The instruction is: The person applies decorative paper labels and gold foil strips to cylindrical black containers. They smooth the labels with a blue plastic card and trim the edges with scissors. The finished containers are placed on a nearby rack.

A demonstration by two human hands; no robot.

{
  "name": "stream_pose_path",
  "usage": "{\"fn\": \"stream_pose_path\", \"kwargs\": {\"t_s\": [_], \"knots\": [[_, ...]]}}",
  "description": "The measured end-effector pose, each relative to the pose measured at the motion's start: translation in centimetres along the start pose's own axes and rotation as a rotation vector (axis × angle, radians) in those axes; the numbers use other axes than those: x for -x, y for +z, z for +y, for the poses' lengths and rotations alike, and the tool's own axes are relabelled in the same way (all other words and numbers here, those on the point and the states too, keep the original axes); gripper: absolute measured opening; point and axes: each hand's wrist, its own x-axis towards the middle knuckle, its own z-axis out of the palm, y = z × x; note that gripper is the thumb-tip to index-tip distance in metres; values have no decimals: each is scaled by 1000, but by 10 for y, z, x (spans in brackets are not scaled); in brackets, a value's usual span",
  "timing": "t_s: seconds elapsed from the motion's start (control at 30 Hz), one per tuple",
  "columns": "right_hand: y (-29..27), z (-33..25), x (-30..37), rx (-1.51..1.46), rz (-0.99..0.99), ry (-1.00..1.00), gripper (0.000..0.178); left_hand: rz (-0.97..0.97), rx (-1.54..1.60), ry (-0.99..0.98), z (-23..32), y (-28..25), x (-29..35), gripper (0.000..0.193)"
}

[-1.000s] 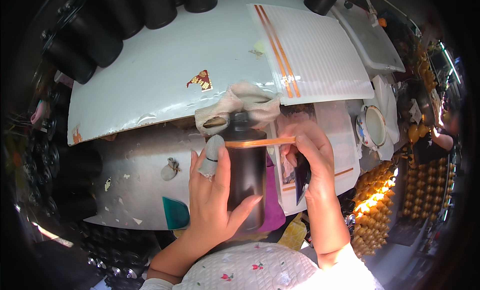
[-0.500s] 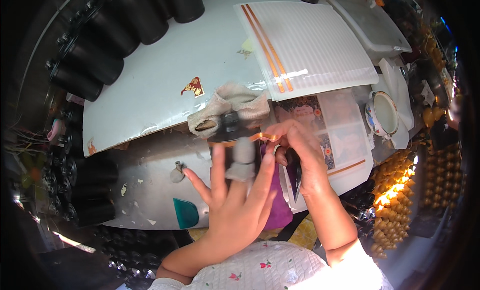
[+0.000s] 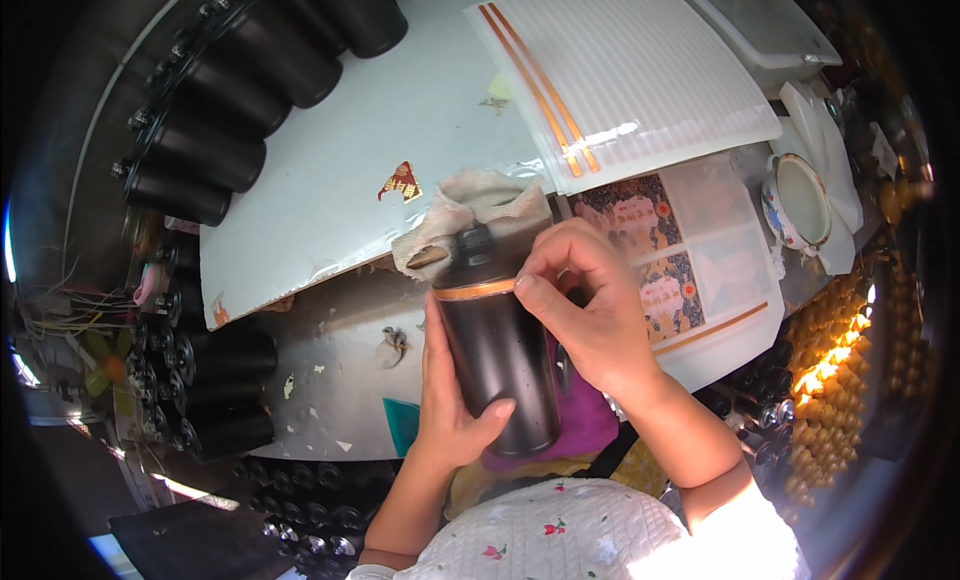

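A black cylinder (image 3: 497, 370) with a knobbed dark top stands tilted before me, its top end against a crumpled greyish cloth (image 3: 492, 202). My left hand (image 3: 447, 415) is wrapped round its left side, with the thumb across the lower front. A shiny gold strip (image 3: 475, 291) runs round the cylinder just below its top rim. At the rim's right side, my right hand (image 3: 590, 305) pinches the strip's end between thumb and forefinger. Under the right palm a dark pointed thing (image 3: 563, 371) shows in part; its kind is hidden. Purple cloth (image 3: 585, 420) lies beneath the cylinder.
Gold strips (image 3: 540, 85) lie on a striped white sheet at the back right. Printed sheets (image 3: 672, 295) and a patterned enamel bowl (image 3: 797, 205) are on the right. Black cylinders (image 3: 290, 55) line the left back. A green scraper-like piece (image 3: 401, 425) lies beside my left wrist.
The cylinder has swung from blurred motion into plain sight. My left hand, spread out before, now grips its side. The gold strip, wavy at its loose end before, lies flat round the rim.
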Motion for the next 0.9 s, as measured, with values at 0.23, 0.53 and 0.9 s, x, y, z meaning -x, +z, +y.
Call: {"fn": "stream_pose_path", "kwargs": {"t_s": [0.23, 0.53, 0.9], "knots": [[6, -5, -1, 30, 38, -41, 9, 77, -202, 79, 0, 1, 4, 118], [5, -11, -1, -81, 20, -8, 9, 39, -432, 103, 17, -1, 1, 116], [-3, 4, 3, -81, 62, 28, 8, 39, -677, 176, 35, 3, 3, 97]]}}
